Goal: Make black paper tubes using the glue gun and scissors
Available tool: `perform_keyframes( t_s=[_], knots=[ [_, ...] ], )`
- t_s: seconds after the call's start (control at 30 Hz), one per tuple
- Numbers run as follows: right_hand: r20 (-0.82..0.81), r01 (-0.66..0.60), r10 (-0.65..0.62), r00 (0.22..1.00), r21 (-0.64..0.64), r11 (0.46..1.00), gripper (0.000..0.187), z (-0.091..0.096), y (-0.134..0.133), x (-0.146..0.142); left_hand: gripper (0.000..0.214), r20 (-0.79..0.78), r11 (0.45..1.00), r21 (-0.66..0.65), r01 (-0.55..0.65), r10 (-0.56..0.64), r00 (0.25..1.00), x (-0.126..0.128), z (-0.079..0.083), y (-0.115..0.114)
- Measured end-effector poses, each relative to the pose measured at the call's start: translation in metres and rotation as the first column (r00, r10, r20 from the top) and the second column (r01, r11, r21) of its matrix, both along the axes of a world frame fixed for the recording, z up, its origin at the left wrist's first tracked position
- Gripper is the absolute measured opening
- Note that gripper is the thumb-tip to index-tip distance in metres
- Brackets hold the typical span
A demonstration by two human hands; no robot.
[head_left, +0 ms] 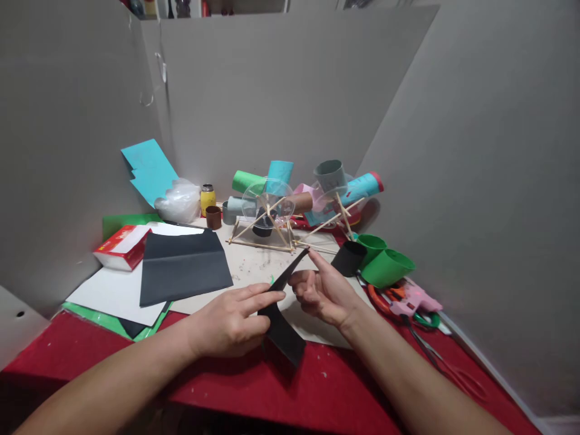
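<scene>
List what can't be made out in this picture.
All in the head view:
Part of the black paper strip: hidden by the left hand.
Shelf items: cut off by the top edge.
Print on the red box: too small and blurred.
Orange loop: partly covered by the pink tool.

Note that the fingers of your left hand [235, 320] cover part of the black paper strip [285, 344], while your left forearm [122, 374] and right forearm [408, 362] are cut off by the bottom edge. The shelf items [182, 7] are truncated by the top edge and cannot be identified. You cannot read the blue tube [360, 188]'s markings or the red box [122, 248]'s print, both too small and blurred.
</scene>
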State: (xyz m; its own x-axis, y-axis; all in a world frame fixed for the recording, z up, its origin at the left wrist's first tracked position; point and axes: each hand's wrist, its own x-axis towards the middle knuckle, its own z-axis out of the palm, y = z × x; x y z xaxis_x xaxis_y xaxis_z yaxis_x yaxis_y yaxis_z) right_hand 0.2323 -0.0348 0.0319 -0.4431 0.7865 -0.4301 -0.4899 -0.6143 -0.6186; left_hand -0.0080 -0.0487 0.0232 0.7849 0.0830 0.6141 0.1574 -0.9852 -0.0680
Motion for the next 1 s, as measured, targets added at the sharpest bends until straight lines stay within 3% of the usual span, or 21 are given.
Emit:
perform_keyframes(
  t_s=[0.13,0.3,0.5,0.63,0.7,0.8,1.0],
  knots=[
    [0.001,-0.002,0.002,1.000,0.020,1.000,0.068,-0.005,0.005,0.004,0.013,-0.036,0.991,0.123,0.051,-0.047,0.998,0.001,0.003,-0.002],
    [0.018,0.002,-0.003,1.000,0.084,0.996,0.036,-0.011,0.008,0.009,0.011,-0.065,0.987,0.150,0.063,-0.054,0.996,0.001,0.008,-0.004],
    [0.037,-0.051,0.043,0.998,0.226,0.973,0.011,-0.012,-0.002,0.003,0.010,0.045,0.998,0.031,-0.048,0.047,0.998,0.000,0.009,0.003],
    [0.025,-0.032,0.025,0.999,0.326,0.945,0.022,-0.010,-0.009,-0.005,0.010,0.180,0.980,-0.191,-0.047,0.082,0.980,0.001,0.006,0.009],
    [0.021,-0.027,0.021,1.000,0.352,0.935,0.027,-0.009,-0.011,-0.007,0.011,0.236,0.925,-0.378,-0.039,0.138,0.962,0.002,0.006,0.009],
    [0.025,-0.017,0.008,1.000,0.366,0.931,0.030,-0.005,-0.014,-0.008,0.017,0.258,0.780,-0.624,-0.045,0.260,0.930,0.004,0.007,0.004],
    [0.089,0.051,-0.089,0.992,0.364,0.930,0.031,-0.005,-0.019,-0.009,0.027,0.257,0.456,-0.887,0.072,0.358,0.898,0.005,0.007,0.000]
  ],
)
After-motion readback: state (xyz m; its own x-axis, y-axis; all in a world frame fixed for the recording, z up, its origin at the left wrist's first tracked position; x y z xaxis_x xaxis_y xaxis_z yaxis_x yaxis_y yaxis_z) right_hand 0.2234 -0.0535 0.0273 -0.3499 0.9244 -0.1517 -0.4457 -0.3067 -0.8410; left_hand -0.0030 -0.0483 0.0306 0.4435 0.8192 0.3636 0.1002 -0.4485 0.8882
